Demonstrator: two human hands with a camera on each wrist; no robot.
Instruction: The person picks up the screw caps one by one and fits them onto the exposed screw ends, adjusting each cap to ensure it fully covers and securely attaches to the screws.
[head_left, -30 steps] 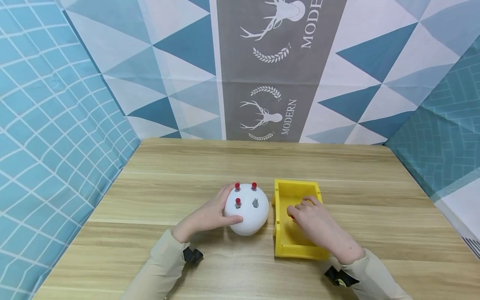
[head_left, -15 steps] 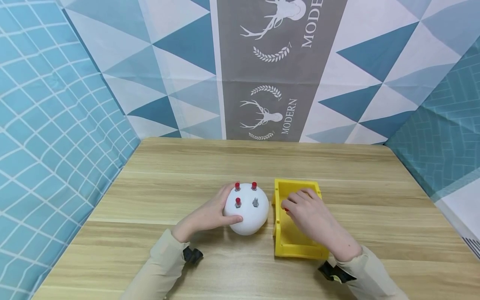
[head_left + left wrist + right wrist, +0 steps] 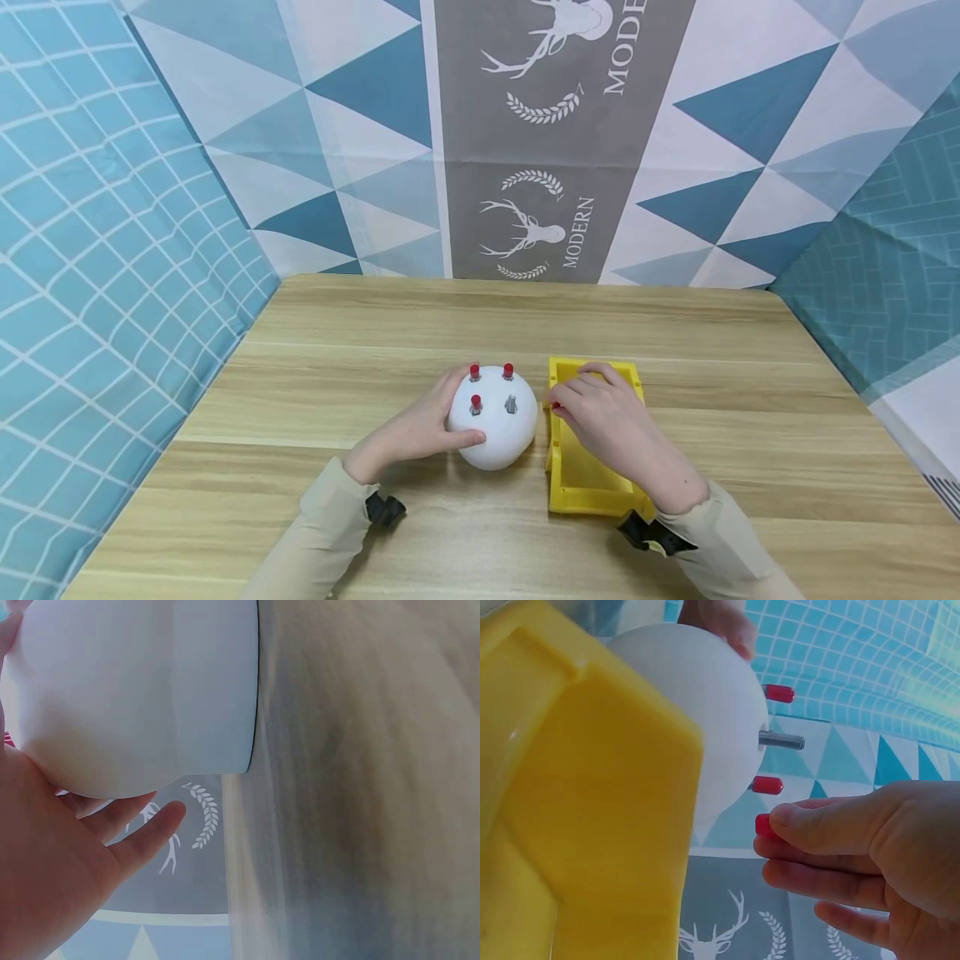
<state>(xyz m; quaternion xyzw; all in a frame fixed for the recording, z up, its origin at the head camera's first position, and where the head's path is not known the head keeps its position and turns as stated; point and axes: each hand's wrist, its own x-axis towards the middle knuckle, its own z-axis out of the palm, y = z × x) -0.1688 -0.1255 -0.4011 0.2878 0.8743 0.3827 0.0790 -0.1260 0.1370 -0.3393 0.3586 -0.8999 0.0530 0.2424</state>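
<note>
A white, round-topped body sits on the wooden table with threaded bolts sticking up from its top. Three of them wear red caps; one bolt shows bare metal thread. My left hand grips the body from its left side, thumb across the near face and fingers round the far side. Between thumb and index finger, my right hand pinches a small red cap, held over the left part of the yellow bin, close to the body. The other right fingers are loosely bent below.
The yellow bin stands directly right of the white body, its left wall between the body and my right forearm. Patterned cloth hangs behind the table, and blue tiled cloth lines the left side.
My right hand has moved left and up out of the bin's middle, carrying the red cap toward the white body. The left hand and the body have stayed put.
</note>
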